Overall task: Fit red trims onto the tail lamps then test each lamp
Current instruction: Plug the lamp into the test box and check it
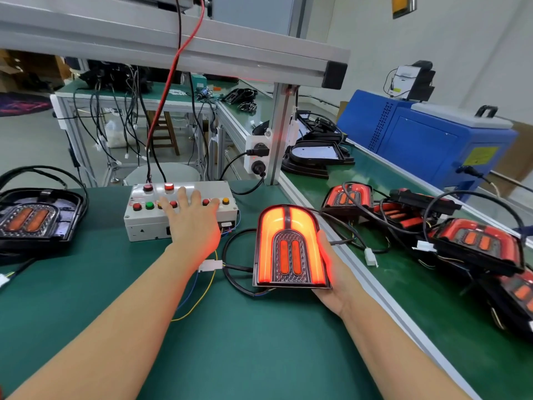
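A tail lamp (290,246) with a red trim glows bright orange-red in an arch around its dark centre. My right hand (337,272) holds it up from underneath and along its right edge, above the green bench mat. Its black cable loops left to a white connector (210,266). My left hand (191,219) lies with spread straight fingers on the grey test box (144,220), its fingertips among the red, green and yellow buttons. Another lamp without a red trim (28,219) sits unlit in a black fixture at the far left.
Several red-trimmed tail lamps (476,241) with cables lie on the green conveyor at right. Black lamp housings (314,157) are stacked behind them, next to a blue machine (427,140). An aluminium frame post (281,134) with sockets stands behind the test box. Loose blue and yellow wires (199,295) cross the mat.
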